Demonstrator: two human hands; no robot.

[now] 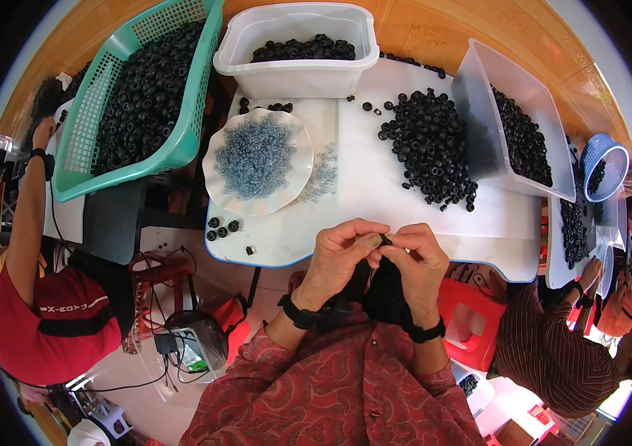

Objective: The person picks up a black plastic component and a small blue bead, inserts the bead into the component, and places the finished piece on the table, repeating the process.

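My left hand and my right hand meet just off the table's near edge, thumbs and forefingers pinched together. Between the fingertips is a small black part, mostly covered, so its exact shape does not show. Beyond my hands, to the left, a white scalloped plate holds a heap of small translucent blue-grey rings. Some of these rings lie loose beside the plate. To the right, a pile of black, round, hollow parts covers part of the white table.
A green basket of black parts stands at left. White tub and translucent bin hold more. Loose black parts lie near the table's front left. Co-workers sit on both sides; a red stool stands at right.
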